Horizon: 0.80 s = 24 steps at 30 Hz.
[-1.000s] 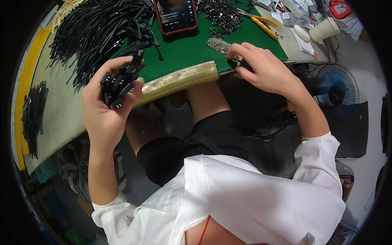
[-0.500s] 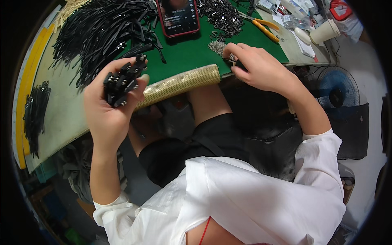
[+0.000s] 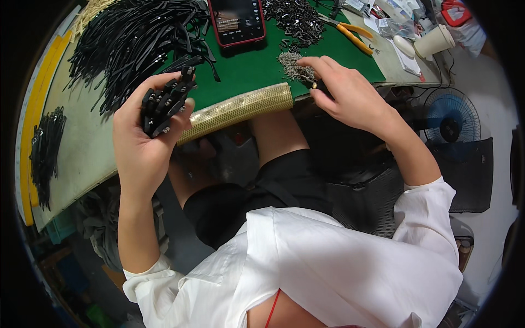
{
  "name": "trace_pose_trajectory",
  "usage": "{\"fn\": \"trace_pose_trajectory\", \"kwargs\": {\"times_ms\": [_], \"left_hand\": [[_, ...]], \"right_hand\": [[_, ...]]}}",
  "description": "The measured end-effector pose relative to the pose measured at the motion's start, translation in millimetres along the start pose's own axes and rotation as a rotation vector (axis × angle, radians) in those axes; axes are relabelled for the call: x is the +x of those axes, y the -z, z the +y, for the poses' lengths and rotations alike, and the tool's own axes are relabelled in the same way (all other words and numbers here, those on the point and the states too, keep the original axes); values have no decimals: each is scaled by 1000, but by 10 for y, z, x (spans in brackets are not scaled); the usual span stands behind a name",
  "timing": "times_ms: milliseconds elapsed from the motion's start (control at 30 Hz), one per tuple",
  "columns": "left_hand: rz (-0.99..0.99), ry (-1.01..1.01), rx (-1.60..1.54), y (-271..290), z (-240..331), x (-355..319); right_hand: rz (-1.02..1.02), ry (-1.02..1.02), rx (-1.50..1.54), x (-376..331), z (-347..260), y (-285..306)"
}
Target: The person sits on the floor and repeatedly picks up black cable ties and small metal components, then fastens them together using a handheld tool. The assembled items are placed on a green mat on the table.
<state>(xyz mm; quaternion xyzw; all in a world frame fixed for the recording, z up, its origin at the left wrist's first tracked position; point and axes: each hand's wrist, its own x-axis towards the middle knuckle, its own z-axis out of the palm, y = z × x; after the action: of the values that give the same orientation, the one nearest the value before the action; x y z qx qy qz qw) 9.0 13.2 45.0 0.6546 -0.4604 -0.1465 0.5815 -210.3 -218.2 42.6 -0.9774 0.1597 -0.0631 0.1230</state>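
the left hand (image 3: 136,143) clasps a bundle of black pieces (image 3: 164,106); the right hand (image 3: 354,97), at a pile of tiny silvery parts (image 3: 288,63), holds a mostly hidden dark tool (image 3: 322,87)

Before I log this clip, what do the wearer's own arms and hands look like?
The left hand and right hand are bare, without gloves. Below the plain, loose white shirt sleeves, both forearms are uncovered.
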Motion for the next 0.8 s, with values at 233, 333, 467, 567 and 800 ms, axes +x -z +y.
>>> {"fn": "trace_pose_trajectory", "kwargs": {"times_ms": [233, 333, 467, 567, 800], "left_hand": [[10, 13, 47, 39, 5, 1], [-57, -6, 111, 109, -37, -4], [-85, -45, 138, 117, -61, 8], [-10, -7, 25, 54, -41, -5], [16, 11, 42, 72, -12, -27]], "right_hand": [[-84, 24, 37, 72, -49, -25], [-71, 28, 48, 101, -67, -49], [-69, 24, 36, 114, -94, -57], [-60, 26, 38, 123, -92, -76], [-52, -6, 44, 165, -131, -92]]}}
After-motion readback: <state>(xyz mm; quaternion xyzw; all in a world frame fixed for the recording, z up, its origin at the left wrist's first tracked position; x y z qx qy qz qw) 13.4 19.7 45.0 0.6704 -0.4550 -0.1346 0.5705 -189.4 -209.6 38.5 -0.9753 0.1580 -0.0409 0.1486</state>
